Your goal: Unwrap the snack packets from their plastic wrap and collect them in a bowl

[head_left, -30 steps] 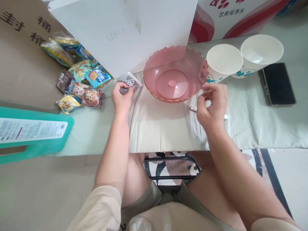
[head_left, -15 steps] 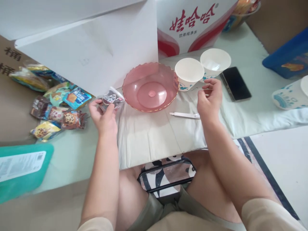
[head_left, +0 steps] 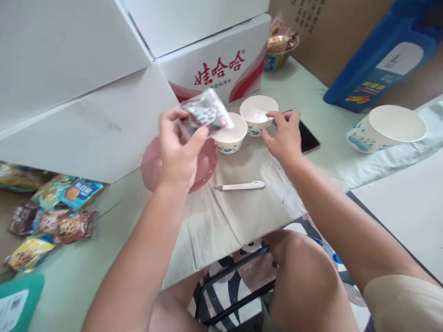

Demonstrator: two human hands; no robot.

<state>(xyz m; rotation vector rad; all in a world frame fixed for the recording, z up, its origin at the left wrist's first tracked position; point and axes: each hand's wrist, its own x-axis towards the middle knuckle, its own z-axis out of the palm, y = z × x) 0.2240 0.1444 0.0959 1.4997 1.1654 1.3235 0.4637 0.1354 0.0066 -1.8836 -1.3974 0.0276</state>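
My left hand (head_left: pixel 178 147) is raised above the pink plastic bowl (head_left: pixel 204 166) and grips a clear snack packet (head_left: pixel 206 112) with a dark biscuit inside. My right hand (head_left: pixel 284 138) reaches forward with fingers spread, its fingertips at the rim of the farther of two white paper bowls (head_left: pixel 256 113). The nearer paper bowl (head_left: pixel 230 133) stands just right of the packet. A white pen-like tool (head_left: pixel 240 186) lies on the cloth (head_left: pixel 242 212) between my arms.
A pile of snack packets (head_left: pixel 48 216) lies at the left. White cartons (head_left: pixel 214 64) stand behind the bowls. A black phone (head_left: pixel 306 138) lies by my right hand. Another paper bowl (head_left: pixel 387 129) and a blue box (head_left: pixel 380 60) are at the right.
My left hand lifted the snack packet from the table up over the pink bowl. My right hand moved forward to the farther paper bowl. The view swung to the right.
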